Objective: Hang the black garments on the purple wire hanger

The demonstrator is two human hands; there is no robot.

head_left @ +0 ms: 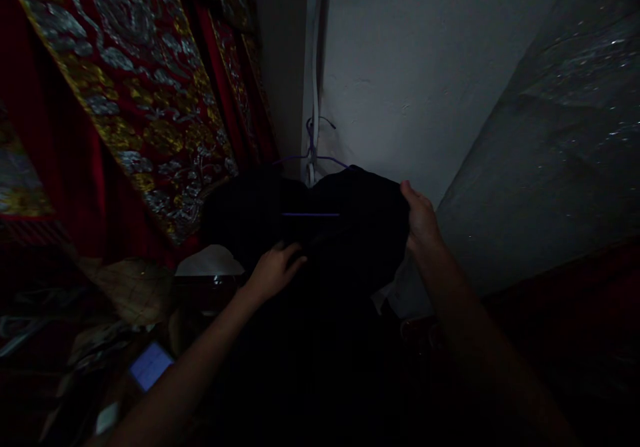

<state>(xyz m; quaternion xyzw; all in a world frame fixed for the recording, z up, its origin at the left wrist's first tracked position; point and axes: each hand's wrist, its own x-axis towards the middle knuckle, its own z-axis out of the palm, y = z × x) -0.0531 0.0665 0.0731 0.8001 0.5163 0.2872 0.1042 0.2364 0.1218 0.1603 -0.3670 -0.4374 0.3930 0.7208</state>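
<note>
A very dark short-sleeved garment (345, 260) hangs on a thin purple wire hanger (330, 159), whose lower bar shows through the neck opening. At the sleeve on the right, my right hand (423, 221) is closed round the cloth, thumb up, its other fingers mostly hidden. Against the upper front, below the neck opening, lies my left hand (275, 268). Its thumb and forefinger are apart, and the fingertips are dim and slightly blurred. The garment's lower part fades into the darkness.
Red cloth with gold and silver embroidery (135, 80) hangs on the left. A white cable or pipe (315, 67) runs down the pale wall (410, 53) behind the hanger. Clear plastic sheeting (565, 133) covers the right side. A lit screen (151, 365) glows lower left among dim clutter.
</note>
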